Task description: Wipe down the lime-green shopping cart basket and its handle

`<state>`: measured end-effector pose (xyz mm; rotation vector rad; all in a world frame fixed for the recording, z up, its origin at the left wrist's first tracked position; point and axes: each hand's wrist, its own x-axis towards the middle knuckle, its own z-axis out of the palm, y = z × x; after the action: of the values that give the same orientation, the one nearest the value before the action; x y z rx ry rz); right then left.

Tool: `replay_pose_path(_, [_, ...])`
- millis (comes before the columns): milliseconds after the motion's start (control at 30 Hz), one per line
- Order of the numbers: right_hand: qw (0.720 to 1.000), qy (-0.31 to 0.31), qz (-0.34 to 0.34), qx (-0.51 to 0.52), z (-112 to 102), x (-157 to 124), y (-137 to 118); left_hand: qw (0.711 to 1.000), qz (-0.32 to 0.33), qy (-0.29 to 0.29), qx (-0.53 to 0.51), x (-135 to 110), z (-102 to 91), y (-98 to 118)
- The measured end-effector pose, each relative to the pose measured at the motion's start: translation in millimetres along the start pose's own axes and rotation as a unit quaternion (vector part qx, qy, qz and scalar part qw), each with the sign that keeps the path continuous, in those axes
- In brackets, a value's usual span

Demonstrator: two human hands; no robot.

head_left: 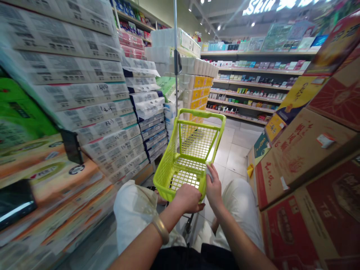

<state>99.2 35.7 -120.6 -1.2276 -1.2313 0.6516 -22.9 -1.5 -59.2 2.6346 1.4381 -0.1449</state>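
A lime-green plastic shopping basket (pixel 164 174) with grid walls stands between my knees on a wheeled frame. It holds nothing that I can see. My left hand (pixel 189 198) is closed over the near rim, its fingers curled down and partly hidden, with a gold bangle on that wrist. At the right near corner, my right hand (pixel 213 185) presses against the side wall. Between its thumb and fingers shows a small pale grey piece (pixel 208 174), too small to name for certain. A thin metal pole (pixel 176 30) rises behind the basket.
Tall stacks of wrapped paper packs (pixel 92 93) crowd the left. Phone-like black devices (pixel 17 202) rest on the orange packs (pixel 92 168). Cardboard cartons (pixel 298 153) are piled close on the right. Past the tiled aisle (pixel 236 157) are stocked shelves (pixel 253 88).
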Motion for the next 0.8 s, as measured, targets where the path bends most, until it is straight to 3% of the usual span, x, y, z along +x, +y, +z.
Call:
replay_pose_path(133, [0.999, -0.022, -0.032, 0.007, -5.6, -67.6, 0.3, 1.0, 0.006, 0.004, -0.001, -1.0, 0.1, -0.6])
replay_pose_path(233, [0.999, -0.028, -0.043, 0.005, -7.3, -74.4, 1.5, 1.0, 0.01, 0.004, 0.002, -1.4, -0.3, -0.1])
replay_pose_path(300, [0.999, -0.026, -0.037, 0.002, -6.1, -51.6, 2.7, 1.0, 0.01, 0.001, 0.004, -1.7, -1.0, 0.3])
replay_pose_path(467, [1.0, 0.0, 0.02, 0.01, 0.3, 39.8, 7.8, 1.0, 0.006, -0.003, 0.007, -2.1, -2.7, 0.8])
replay_pose_path(567, [0.999, 0.014, 0.034, 0.022, 2.3, 61.9, 11.4, 1.0, 0.003, -0.002, 0.006, -1.7, -2.4, 0.8])
replay_pose_path(667, [0.999, 0.012, 0.034, 0.024, 1.0, 35.9, 11.2, 1.0, 0.002, -0.001, 0.002, -1.1, -0.8, 0.2])
replay_pose_path(800, [1.0, -0.006, 0.013, 0.017, -2.9, -33.7, 6.6, 1.0, 0.011, 0.007, 0.002, -0.8, 2.8, -1.1])
